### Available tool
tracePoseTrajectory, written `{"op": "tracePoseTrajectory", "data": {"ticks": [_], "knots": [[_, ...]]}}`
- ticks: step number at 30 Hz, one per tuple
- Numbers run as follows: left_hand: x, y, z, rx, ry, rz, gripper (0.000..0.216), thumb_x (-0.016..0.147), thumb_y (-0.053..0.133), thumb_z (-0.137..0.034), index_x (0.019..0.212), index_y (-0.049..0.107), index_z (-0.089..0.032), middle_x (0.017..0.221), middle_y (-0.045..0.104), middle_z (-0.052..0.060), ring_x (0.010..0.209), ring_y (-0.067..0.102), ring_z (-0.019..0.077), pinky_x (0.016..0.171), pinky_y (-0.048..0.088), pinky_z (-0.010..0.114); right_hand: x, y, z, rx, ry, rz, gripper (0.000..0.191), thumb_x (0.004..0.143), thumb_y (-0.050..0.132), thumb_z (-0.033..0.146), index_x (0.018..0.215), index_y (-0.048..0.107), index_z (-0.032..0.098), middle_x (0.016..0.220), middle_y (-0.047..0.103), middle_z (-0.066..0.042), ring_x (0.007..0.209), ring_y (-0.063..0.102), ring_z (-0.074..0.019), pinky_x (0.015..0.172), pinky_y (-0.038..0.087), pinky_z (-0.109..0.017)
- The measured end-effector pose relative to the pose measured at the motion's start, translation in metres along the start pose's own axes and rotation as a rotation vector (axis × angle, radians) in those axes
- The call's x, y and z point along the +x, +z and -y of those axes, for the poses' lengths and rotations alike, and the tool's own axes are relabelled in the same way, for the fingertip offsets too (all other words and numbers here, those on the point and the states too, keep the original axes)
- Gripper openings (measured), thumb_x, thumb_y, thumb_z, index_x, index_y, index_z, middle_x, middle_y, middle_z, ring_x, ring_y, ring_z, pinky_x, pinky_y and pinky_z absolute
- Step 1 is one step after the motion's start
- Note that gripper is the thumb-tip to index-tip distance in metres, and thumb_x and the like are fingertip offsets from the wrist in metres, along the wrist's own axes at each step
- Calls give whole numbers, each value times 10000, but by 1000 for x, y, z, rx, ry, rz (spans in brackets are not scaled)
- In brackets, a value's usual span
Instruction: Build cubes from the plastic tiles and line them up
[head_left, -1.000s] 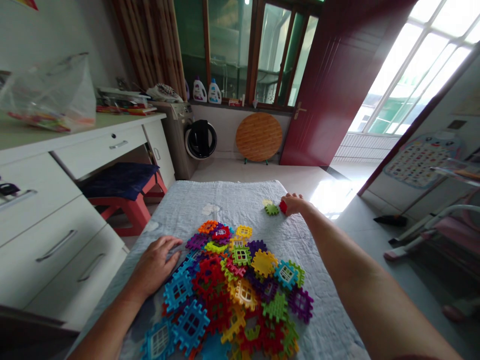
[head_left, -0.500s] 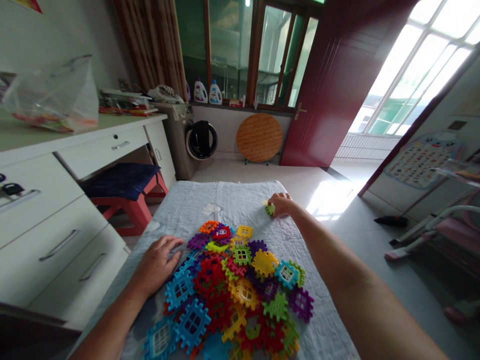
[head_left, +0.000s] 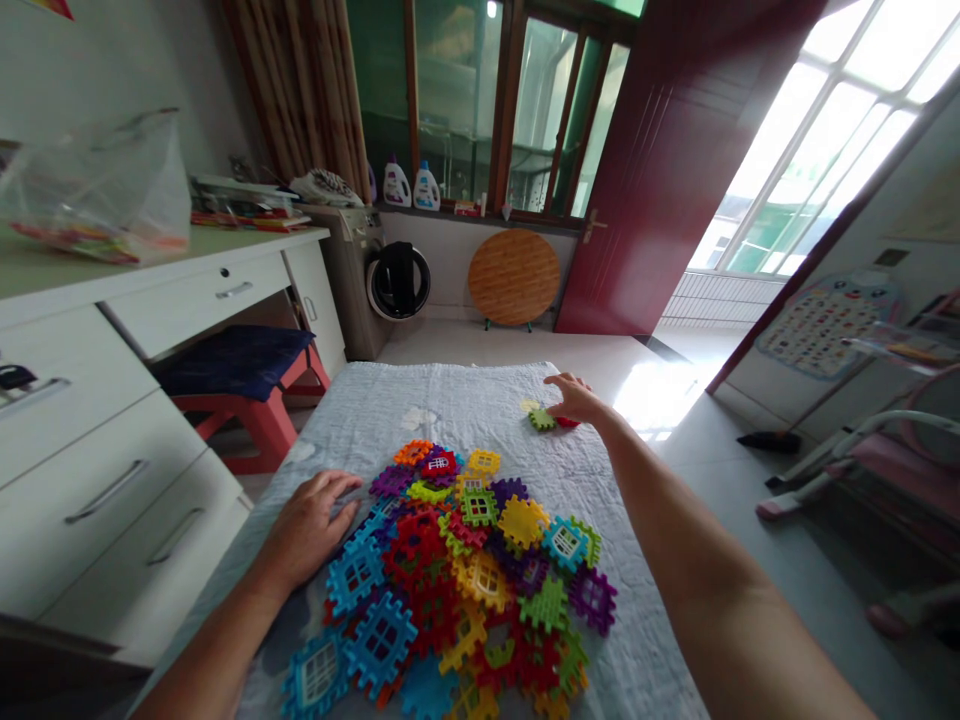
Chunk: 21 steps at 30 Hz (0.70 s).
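A heap of plastic interlocking blocks in red, blue, yellow, green, purple and orange lies on the cloth-covered table. Several have window-like grids. My left hand rests flat on the cloth at the heap's left side, fingers stretched out and holding nothing. At the far right corner, my right hand hovers over a green block and a red block, its thumb and fingers apart. The red block is partly hidden beneath the hand. I cannot tell whether the hand touches either one.
On the left stands a white desk bearing a plastic bag, with a red stool below. Behind are a washing machine, a round wooden folding table and a red door. A pink chair is at right.
My right hand has let go of the green block and its fingers have spread, shifting slightly right. The red block now shows under it. My left hand stays put; the view has shifted slightly.
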<state>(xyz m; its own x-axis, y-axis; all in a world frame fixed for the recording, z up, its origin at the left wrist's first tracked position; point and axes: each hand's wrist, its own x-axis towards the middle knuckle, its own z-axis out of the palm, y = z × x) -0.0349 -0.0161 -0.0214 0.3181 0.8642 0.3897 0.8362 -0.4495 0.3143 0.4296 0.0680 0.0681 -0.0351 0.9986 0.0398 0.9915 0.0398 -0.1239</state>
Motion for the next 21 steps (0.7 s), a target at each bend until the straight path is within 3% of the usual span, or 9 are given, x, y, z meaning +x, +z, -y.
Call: {"op": "tracePoseTrajectory", "data": {"ticks": [4,8,11,15,21], "knots": [[1,1,1,-1,9,-4,299,833,475,-373,1010,654,-210,1052,655,80,1011,602,253,911,477,372,-32,-19,-20,197,98,-333,497,804,496,275,1297,483,208,1299,489,-118,1149,482,-272,937,408,-405],[2,2,4,-1,20,-16,307,825,476,-373,1007,655,-203,1048,660,85,1003,609,254,908,479,369,-69,-18,-30,448,208,-465,419,808,455,275,1213,532,200,1222,571,-110,1052,571,-231,848,477,-362],[3,4,6,0,24,-7,320,828,469,-378,1015,655,-197,1052,657,88,1007,610,252,910,479,364,-90,-9,-30,582,298,-399,366,789,465,290,1128,575,208,1136,632,-91,929,626,-210,741,507,-329],[3,4,7,1,28,1,338,833,458,-389,1017,654,-183,1058,650,96,1019,605,256,923,474,374,-104,11,-22,548,290,-235,276,761,504,275,1000,622,203,995,676,-59,785,636,-177,666,499,-286],[3,3,6,-2,25,-13,333,830,468,-394,1009,658,-187,1053,654,95,1011,611,265,917,480,389,-100,37,3,285,119,-69,305,804,454,206,1048,637,192,996,677,-68,908,618,-199,802,470,-312]]}}
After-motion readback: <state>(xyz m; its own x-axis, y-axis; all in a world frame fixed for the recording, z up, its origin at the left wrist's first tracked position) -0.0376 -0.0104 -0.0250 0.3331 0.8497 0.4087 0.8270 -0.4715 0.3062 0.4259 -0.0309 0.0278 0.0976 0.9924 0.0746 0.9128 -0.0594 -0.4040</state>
